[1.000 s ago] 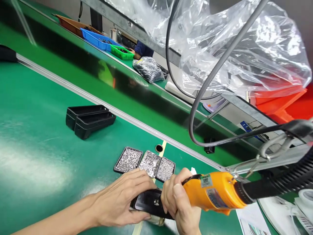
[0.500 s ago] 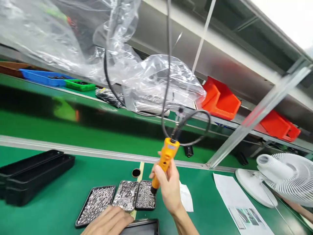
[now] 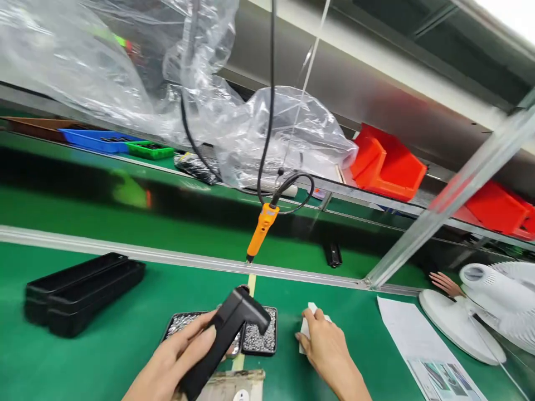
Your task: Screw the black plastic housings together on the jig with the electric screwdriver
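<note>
My left hand [image 3: 175, 362] grips a long black plastic housing [image 3: 223, 340] and holds it tilted up above the green bench. My right hand [image 3: 324, 348] rests on a small white cloth [image 3: 309, 326] lying on the bench, fingers curled over it. An orange electric screwdriver [image 3: 259, 231] hangs free on its black cable above the bench, with no hand on it. Three small black trays of screws [image 3: 259, 337] lie side by side just beyond my hands, partly hidden by the housing.
Stacked black housings [image 3: 83, 292] sit at the left. A white fan [image 3: 480, 312] and a printed sheet [image 3: 422, 345] lie at the right, with another person's fingers [image 3: 445, 283] near the fan. Red bins [image 3: 388, 161], clear plastic sheeting [image 3: 125, 72] and blue and green trays [image 3: 117, 142] fill the rear shelf.
My right hand let go of the orange screwdriver, which swung up and hangs on its cable; that hand dropped onto the white cloth. My left hand lifted the black housing off the bench.
</note>
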Demonstrator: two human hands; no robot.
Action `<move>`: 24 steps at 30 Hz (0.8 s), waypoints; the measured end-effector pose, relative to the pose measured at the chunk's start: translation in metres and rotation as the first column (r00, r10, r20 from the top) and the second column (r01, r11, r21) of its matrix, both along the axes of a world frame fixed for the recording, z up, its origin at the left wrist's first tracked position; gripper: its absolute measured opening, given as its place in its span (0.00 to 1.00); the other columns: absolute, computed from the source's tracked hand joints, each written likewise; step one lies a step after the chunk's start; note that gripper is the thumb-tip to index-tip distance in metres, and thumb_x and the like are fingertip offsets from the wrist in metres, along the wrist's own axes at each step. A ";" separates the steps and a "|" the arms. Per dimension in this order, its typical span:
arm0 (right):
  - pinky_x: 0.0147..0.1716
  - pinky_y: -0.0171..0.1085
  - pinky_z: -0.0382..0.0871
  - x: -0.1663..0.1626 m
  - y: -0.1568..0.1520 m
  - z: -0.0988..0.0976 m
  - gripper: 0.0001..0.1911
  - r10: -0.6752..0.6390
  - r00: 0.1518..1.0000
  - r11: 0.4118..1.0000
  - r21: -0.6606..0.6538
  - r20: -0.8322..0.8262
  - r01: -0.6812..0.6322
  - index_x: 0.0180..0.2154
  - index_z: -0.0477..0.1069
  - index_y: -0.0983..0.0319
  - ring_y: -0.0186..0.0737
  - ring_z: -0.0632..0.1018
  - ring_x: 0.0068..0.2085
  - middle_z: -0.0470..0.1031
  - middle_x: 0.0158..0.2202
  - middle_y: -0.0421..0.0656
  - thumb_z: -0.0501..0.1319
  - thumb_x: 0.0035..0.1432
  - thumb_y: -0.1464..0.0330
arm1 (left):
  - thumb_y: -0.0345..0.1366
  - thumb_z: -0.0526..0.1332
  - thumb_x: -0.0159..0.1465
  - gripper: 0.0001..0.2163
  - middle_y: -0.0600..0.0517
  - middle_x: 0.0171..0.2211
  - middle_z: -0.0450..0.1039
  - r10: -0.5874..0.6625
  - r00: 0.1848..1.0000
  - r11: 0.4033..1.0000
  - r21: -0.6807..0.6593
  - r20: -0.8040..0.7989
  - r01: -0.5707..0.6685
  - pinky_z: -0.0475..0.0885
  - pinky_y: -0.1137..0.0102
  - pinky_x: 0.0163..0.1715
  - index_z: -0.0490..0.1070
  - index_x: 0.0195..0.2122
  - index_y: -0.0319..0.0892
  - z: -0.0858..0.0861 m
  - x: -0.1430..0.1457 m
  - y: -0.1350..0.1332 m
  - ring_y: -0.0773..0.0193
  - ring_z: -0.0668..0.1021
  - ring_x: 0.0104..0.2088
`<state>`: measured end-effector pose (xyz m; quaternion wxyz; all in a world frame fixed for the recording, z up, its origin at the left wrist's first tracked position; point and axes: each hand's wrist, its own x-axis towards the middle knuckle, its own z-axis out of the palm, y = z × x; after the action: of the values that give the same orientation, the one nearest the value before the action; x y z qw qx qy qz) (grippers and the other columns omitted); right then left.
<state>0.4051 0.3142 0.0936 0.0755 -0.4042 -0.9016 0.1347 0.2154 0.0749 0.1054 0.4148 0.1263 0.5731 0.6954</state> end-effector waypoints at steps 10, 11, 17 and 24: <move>0.29 0.34 0.71 -0.037 -0.044 0.025 0.18 0.010 0.820 0.634 -0.630 -0.573 -0.448 0.38 0.71 0.61 0.37 0.77 0.28 0.76 0.30 0.42 0.64 0.62 0.52 | 0.46 0.69 0.66 0.24 0.35 0.43 0.81 -0.040 0.881 0.986 0.162 0.471 -0.042 0.79 0.65 0.40 0.76 0.53 0.29 0.007 -0.018 -0.008 0.50 0.83 0.40; 0.31 0.34 0.73 -0.046 -0.060 0.033 0.19 -0.055 0.747 0.563 -0.639 -0.662 -0.525 0.38 0.71 0.61 0.36 0.77 0.29 0.76 0.31 0.42 0.68 0.58 0.53 | 0.45 0.69 0.66 0.23 0.36 0.43 0.81 -0.058 0.876 0.981 0.191 0.479 -0.039 0.78 0.64 0.42 0.76 0.53 0.30 0.006 -0.018 -0.008 0.50 0.83 0.40; 0.36 0.35 0.75 -0.101 -0.117 0.029 0.06 0.283 0.407 0.793 -0.026 -0.868 -0.608 0.44 0.75 0.59 0.38 0.79 0.38 0.78 0.39 0.44 0.64 0.64 0.70 | 0.41 0.70 0.66 0.22 0.40 0.45 0.81 -0.078 0.797 0.958 0.266 0.599 -0.106 0.78 0.62 0.45 0.74 0.57 0.33 -0.004 -0.019 -0.006 0.48 0.82 0.45; 0.42 0.45 0.74 -0.106 -0.123 0.015 0.11 0.739 0.443 0.643 0.728 -0.508 -0.237 0.45 0.78 0.62 0.46 0.82 0.41 0.83 0.40 0.46 0.60 0.64 0.76 | 0.38 0.67 0.69 0.22 0.41 0.44 0.81 -0.180 0.690 0.927 0.355 0.701 -0.118 0.78 0.67 0.43 0.72 0.61 0.33 -0.006 -0.012 -0.010 0.51 0.82 0.47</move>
<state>0.2992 0.1910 0.1085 0.5247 0.0330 -0.8496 0.0412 0.2032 0.0651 0.0990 0.5866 -0.0715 0.2181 0.7767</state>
